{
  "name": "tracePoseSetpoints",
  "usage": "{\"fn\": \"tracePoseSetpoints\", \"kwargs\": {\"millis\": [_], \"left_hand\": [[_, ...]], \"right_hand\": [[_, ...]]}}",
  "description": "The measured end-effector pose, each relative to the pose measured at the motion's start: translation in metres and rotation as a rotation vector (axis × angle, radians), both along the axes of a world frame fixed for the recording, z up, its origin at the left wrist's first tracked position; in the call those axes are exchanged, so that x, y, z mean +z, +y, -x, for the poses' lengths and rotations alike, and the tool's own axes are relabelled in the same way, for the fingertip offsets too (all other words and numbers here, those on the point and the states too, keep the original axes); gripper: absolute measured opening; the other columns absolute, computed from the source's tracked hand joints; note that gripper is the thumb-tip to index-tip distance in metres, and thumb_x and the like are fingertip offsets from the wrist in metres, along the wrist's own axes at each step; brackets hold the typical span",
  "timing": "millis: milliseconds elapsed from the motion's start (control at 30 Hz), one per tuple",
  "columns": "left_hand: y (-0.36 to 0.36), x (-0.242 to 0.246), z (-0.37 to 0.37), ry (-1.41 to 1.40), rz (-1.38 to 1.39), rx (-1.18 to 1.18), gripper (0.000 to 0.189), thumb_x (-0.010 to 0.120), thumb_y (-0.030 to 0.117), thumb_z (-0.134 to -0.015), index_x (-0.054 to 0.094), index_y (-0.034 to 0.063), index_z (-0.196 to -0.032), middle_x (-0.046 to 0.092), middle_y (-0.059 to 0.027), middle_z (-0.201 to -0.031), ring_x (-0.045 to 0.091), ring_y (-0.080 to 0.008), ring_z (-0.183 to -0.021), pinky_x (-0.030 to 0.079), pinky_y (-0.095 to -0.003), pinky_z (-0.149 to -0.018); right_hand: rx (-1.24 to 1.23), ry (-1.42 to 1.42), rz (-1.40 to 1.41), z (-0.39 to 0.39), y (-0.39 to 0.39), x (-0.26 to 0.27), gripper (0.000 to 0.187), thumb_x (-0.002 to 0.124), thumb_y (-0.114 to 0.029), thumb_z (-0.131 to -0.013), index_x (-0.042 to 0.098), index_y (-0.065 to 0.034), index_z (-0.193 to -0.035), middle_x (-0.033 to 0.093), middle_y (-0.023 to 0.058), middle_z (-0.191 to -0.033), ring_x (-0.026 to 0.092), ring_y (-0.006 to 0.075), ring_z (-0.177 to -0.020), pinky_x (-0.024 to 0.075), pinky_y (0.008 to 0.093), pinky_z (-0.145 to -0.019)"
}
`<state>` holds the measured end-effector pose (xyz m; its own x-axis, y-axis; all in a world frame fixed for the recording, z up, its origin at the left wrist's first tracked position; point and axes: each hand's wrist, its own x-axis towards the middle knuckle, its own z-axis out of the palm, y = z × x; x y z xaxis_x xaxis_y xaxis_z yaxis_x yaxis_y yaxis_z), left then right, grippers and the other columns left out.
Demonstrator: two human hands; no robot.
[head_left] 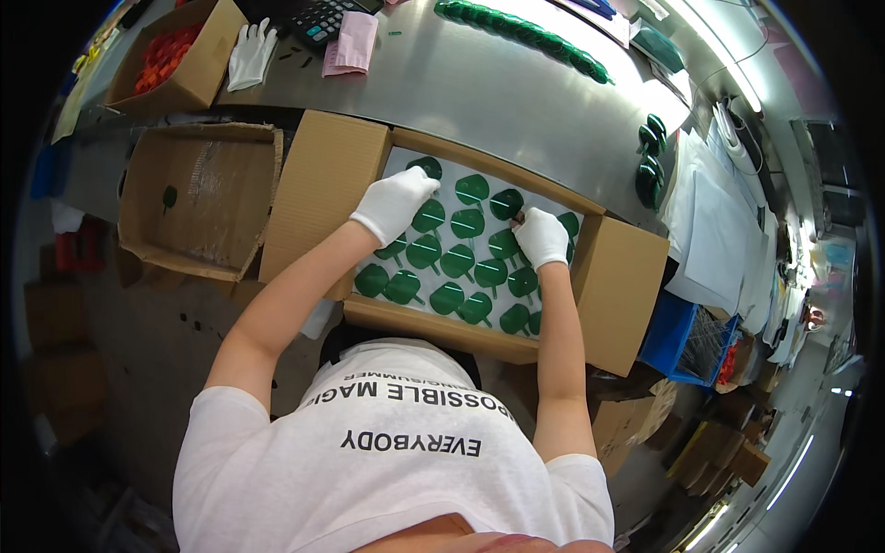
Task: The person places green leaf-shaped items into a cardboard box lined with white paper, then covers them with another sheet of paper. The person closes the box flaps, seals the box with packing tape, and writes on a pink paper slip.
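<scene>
A cardboard box (498,164) with its flaps spread holds a white sheet (442,273) bearing several rows of dark green tinted lenses (457,261), each with a small tab. My left hand (395,205), in a white glove, is at the box's far left corner, its fingertips closed at the lower edge of a green lens (427,166). Toward the right side, my gloved right hand (543,237) pinches the tab end of another green lens (507,204). The gloves hide parts of the neighbouring lenses.
Left of the box stands an open carton (200,200) with one green lens inside. Beyond lies a metal table (449,83) with a row of stacked green lenses (525,36), a white glove (252,55), a calculator (325,24) and a box of red pieces (197,69). A blue bin (667,335) is right.
</scene>
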<state>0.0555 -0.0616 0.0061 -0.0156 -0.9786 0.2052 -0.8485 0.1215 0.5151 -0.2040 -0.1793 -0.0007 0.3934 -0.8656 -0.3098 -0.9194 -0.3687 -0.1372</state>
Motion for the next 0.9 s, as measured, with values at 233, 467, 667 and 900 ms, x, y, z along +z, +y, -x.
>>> {"fn": "tracePoseSetpoints", "kwargs": {"millis": [233, 467, 667, 900], "left_hand": [[-0.043, -0.036, -0.011, -0.464, -0.018, -0.282, 0.011, 0.063, 0.008, -0.081, 0.072, 0.0126, -0.085, 0.063, -0.0079, -0.085, 0.068, -0.0244, -0.08, 0.057, -0.0345, -0.067], [-0.055, -0.044, -0.018, -0.546, 0.064, -0.375, 0.01, 0.06, 0.012, -0.081, 0.064, 0.0082, -0.072, 0.062, -0.0079, -0.081, 0.068, -0.0234, -0.074, 0.055, -0.0329, -0.061], [-0.06, -0.013, -0.022, -0.557, 0.296, -0.416, 0.008, 0.058, 0.016, -0.083, 0.058, 0.0103, -0.076, 0.052, -0.0057, -0.076, 0.061, -0.0198, -0.068, 0.051, -0.0323, -0.055], [-0.065, -0.028, -0.004, -0.384, 0.178, -0.487, 0.003, 0.06, 0.013, -0.081, 0.058, 0.0114, -0.079, 0.057, -0.0043, -0.08, 0.065, -0.0218, -0.075, 0.054, -0.0332, -0.064]], "right_hand": [[-0.013, 0.029, 0.018, -0.002, -0.002, 0.006, 0.022, 0.066, -0.031, -0.085, 0.071, -0.011, -0.092, 0.072, 0.0149, -0.089, 0.068, 0.035, -0.086, 0.0545, 0.0437, -0.076], [-0.097, 0.13, 0.043, 0.012, -0.008, 0.029, 0.019, 0.067, -0.029, -0.085, 0.071, -0.0123, -0.092, 0.072, 0.0144, -0.089, 0.07, 0.0339, -0.086, 0.0551, 0.045, -0.075], [0.0, -0.243, 0.021, -0.062, 0.024, 0.016, 0.022, 0.066, -0.033, -0.086, 0.068, -0.0117, -0.09, 0.071, 0.0114, -0.085, 0.068, 0.0334, -0.082, 0.0538, 0.044, -0.071], [-0.049, -0.237, -0.006, -0.043, 0.03, 0.022, 0.02, 0.066, -0.031, -0.088, 0.07, -0.0129, -0.093, 0.071, 0.0107, -0.083, 0.069, 0.0321, -0.08, 0.0539, 0.0424, -0.07]]}}
